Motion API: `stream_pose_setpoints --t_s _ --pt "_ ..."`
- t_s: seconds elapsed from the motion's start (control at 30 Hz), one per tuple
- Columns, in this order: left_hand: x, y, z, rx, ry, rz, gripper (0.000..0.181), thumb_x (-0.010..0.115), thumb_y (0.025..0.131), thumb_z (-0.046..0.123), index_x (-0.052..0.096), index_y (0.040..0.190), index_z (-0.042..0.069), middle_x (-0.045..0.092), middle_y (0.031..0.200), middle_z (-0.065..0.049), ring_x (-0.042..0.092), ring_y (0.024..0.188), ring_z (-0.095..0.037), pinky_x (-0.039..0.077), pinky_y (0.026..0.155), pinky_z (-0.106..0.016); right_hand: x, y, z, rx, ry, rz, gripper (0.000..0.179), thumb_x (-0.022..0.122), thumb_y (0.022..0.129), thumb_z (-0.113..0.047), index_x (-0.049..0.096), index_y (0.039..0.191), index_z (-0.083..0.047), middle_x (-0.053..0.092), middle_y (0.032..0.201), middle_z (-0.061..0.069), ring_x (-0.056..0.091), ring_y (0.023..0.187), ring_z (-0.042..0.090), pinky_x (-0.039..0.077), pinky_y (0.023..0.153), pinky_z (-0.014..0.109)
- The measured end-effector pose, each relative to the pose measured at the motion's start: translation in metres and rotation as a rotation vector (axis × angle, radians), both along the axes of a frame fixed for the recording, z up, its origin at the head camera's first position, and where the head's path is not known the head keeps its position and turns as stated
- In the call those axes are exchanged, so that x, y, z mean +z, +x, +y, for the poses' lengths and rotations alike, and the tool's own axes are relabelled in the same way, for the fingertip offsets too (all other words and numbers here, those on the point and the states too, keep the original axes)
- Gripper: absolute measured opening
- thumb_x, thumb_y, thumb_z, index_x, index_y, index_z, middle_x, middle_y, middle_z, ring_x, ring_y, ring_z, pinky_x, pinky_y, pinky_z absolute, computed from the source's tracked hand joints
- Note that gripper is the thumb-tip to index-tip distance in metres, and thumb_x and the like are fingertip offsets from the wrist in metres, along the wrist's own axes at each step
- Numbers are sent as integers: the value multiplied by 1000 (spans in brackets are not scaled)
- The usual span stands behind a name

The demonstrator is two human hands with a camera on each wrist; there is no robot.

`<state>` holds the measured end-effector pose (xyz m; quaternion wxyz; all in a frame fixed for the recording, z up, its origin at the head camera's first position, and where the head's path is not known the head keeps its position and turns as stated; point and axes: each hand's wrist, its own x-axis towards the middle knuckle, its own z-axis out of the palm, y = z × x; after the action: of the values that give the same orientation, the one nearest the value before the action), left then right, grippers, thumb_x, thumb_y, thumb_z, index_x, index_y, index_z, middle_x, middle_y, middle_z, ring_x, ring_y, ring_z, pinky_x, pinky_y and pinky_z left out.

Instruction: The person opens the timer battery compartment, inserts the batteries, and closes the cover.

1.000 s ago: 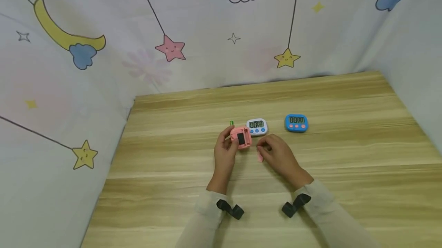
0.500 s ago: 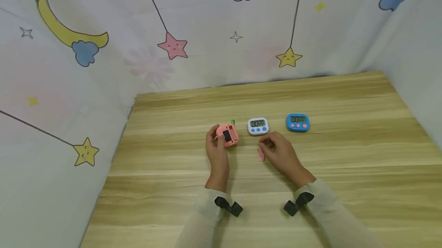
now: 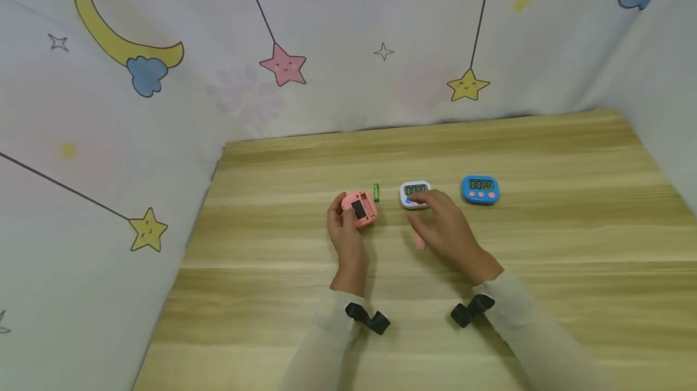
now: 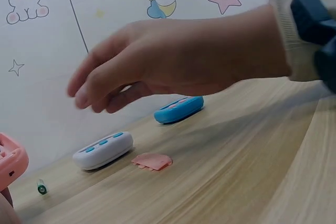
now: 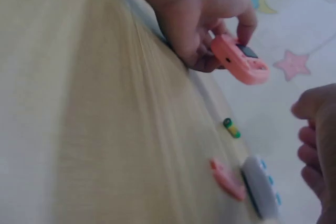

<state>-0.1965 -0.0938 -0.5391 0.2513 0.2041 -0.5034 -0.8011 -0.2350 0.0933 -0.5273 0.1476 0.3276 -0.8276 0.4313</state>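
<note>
My left hand holds a pink digital timer by its left side, thumb on the back. Its back faces up, showing a dark rectangle and an uncovered battery slot. Just right of it, a green battery lies on the table. My right hand hovers with thumb and fingers apart and nothing between them. In the left wrist view, the pink battery cover lies on the table below that hand. From the head view, the right fingers overlap the white timer and partly hide its buttons.
A blue timer stands to the right of the white one, display up. The wood-grain table ends at the back against a white cloth printed with stars and moons.
My left hand has moved left with the pink timer, bringing the whole battery into view. My right thumb and fingers, pinched together over the pink cover before, have spread apart and lifted.
</note>
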Motion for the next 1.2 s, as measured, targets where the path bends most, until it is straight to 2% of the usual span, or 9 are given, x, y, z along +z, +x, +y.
stream_pose_setpoints --t_s 0.27,0.43,0.6,0.77,0.97,1.2 --pt "0 0 -2 -11 -3 34 37 44 98 4 48 134 -2 54 123 -12 53 110 -21 49 85 -25 24 -35 -35 122 398 -19 50 70 91 -24 56 134 -3 59 128 15 51 121 32 42 101 47" --pt "1 -1 0 -12 8 39 38 43 96 2 49 134 -3 54 124 -12 53 111 -20 48 86 -24 33 -52 -49 139 543 -46 57 65 93 -32 52 137 1 56 132 19 48 125 34 38 105 46" --pt "2 0 -2 0 29 34 37 43 96 1 50 132 -2 54 126 -13 54 112 -19 48 87 -25 36 -61 -59 143 619 -90 58 64 93 -32 50 138 2 54 134 19 46 128 34 36 107 46" --pt "2 1 -4 -3 32 15 37 44 97 1 50 134 -3 54 126 -14 54 112 -19 48 88 -26 33 -66 -67 141 682 -88 58 62 94 -36 52 136 3 55 134 20 47 126 35 36 107 46" --pt "3 0 -5 9 33 7 36 47 96 2 54 131 1 56 121 -11 54 108 -23 50 83 -28 31 -68 -76 132 738 -83 56 61 94 -36 55 133 4 56 130 21 49 124 36 36 106 46" --pt "4 1 -2 2 24 -2 36 48 95 0 54 130 0 55 122 -12 55 106 -20 49 79 -21 28 -68 -80 134 765 -90 50 61 94 -33 59 127 5 58 125 21 51 118 36 38 104 46"
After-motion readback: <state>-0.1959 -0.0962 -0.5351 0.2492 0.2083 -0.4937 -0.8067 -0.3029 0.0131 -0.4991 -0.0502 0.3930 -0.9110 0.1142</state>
